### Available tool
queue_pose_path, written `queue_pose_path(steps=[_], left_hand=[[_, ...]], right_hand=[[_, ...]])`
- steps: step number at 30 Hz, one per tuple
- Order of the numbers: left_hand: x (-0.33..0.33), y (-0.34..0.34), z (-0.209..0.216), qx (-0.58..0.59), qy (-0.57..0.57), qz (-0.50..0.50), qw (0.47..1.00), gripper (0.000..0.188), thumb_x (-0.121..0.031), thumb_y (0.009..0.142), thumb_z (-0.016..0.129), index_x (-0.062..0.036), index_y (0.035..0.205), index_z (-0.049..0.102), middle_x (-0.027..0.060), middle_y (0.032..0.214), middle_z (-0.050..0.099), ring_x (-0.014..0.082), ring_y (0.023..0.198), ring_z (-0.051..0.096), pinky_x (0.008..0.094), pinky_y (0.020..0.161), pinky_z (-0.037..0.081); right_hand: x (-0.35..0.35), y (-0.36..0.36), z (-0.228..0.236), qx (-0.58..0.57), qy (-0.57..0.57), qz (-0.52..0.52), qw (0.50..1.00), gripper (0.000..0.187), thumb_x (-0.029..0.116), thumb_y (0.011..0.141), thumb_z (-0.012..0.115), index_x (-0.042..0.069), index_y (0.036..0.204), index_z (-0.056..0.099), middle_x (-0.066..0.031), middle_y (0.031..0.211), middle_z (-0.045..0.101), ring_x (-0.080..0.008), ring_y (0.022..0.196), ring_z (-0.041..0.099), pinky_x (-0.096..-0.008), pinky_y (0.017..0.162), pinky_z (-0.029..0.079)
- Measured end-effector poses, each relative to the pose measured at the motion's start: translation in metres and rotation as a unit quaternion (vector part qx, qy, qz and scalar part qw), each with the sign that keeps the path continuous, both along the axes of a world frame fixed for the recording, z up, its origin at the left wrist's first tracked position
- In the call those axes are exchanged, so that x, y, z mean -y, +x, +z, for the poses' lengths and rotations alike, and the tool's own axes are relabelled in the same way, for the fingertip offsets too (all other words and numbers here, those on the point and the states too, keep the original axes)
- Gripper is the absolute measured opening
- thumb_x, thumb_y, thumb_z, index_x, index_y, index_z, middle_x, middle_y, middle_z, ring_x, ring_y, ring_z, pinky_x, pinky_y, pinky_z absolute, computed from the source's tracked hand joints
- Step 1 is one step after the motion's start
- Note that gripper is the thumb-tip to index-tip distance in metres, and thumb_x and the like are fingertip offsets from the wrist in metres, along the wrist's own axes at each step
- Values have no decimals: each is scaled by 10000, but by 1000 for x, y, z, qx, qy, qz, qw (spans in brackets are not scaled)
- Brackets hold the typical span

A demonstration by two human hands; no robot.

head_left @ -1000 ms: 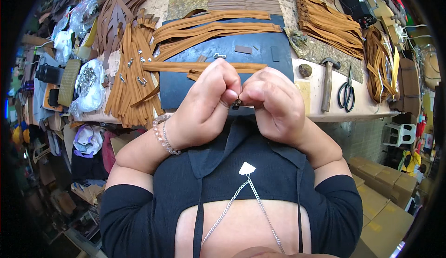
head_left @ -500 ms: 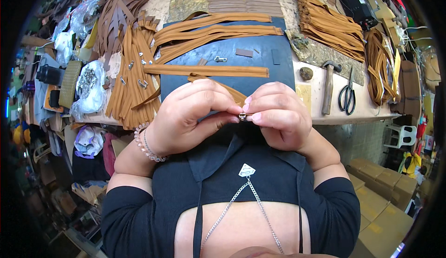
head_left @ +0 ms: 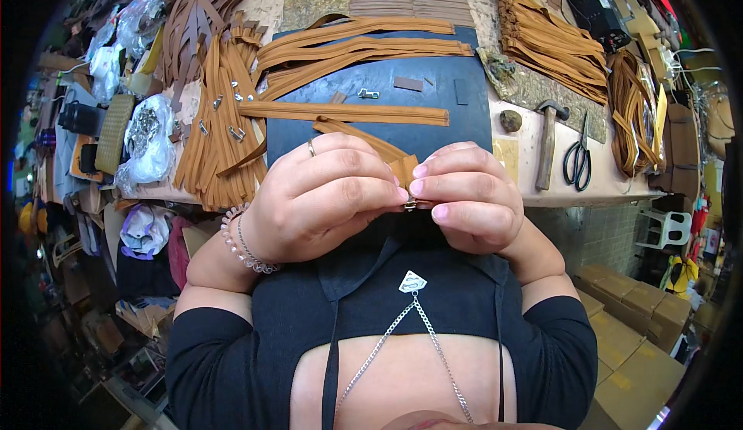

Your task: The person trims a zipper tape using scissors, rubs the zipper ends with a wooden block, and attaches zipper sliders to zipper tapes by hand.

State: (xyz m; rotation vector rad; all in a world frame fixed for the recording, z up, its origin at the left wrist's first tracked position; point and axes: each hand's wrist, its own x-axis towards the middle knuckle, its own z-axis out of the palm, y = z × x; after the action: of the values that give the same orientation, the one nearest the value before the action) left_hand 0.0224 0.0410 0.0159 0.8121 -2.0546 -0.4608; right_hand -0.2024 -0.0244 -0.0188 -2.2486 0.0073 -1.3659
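Note:
Close in front of my chest, both hands meet at the end of a tan-brown zipper tape (head_left: 402, 168). A small metal zipper slider (head_left: 410, 205) shows between the fingertips. My left hand (head_left: 333, 186) is closed, thumb and fingers pinching at the slider and the tape end. From the other side, my right hand (head_left: 472, 194) pinches the tape beside the slider. How far the slider sits on the tape is hidden by the fingers. Beyond the hands, another zipper tape (head_left: 348, 113) lies straight across the dark blue mat (head_left: 309, 88).
Loose sliders (head_left: 368, 94) and small brown leather pieces (head_left: 408, 84) lie on the mat. Zipper tapes (head_left: 220, 136) heap at the left. A hammer (head_left: 548, 143) and black-handled scissors (head_left: 578, 159) rest at the right, near a round stone-like lump (head_left: 510, 121). Cardboard boxes (head_left: 635, 368) stand lower right.
Both hands have come slightly nearer my chest with the slider and tape end. My left fingers have shifted to cover more of the slider, and more tape shows between the hands.

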Motion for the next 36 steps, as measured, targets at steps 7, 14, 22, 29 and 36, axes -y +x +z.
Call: queue_pose_path(steps=[7, 14, 22, 29, 36], left_hand=[[-1, -1, 1, 1, 3, 3, 1000, 268, 4, 761, 773, -47, 1012, 694, 80, 967, 702, 257, 893, 691, 356, 789, 557], [-2, -4, -5, -97, 172, 30, 980, 186, -32, 793, 802, -35, 951, 703, 97, 888, 720, 235, 789, 701, 313, 713, 542], [-3, -5, 3, -116, 282, 62, 950, 93, -50, 805, 764, -22, 848, 687, 83, 844, 705, 186, 784, 670, 296, 721, 504], [-3, -10, 0, -88, 249, 86, 961, 72, -65, 827, 728, -25, 863, 681, 73, 840, 691, 198, 780, 655, 302, 734, 503], [-1, -13, -10, -123, 232, 65, 963, 105, -89, 867, 724, -15, 930, 686, 86, 856, 678, 203, 769, 654, 301, 699, 513]], right_hand=[[-2, -1, 3, -3, 15, 2, 1000, 284, -4, 796, 736, 51, 1054, 630, -122, 983, 697, -277, 888, 681, -374, 756, 569], [-4, 1, 14, -80, 181, 37, 980, 270, -64, 809, 731, 38, 1049, 661, -102, 937, 673, -256, 830, 664, -343, 755, 529], [-2, 2, 12, -98, 312, 62, 943, 268, -134, 792, 700, 32, 1000, 667, -105, 927, 667, -240, 858, 659, -324, 769, 524], [-2, 6, 15, -114, 288, 32, 950, 342, -229, 737, 597, 20, 964, 651, -103, 910, 659, -237, 840, 651, -314, 748, 532], [-3, 3, 10, -90, 329, 46, 939, 366, -251, 726, 535, 23, 943, 644, -96, 897, 659, -214, 804, 649, -301, 725, 527]])
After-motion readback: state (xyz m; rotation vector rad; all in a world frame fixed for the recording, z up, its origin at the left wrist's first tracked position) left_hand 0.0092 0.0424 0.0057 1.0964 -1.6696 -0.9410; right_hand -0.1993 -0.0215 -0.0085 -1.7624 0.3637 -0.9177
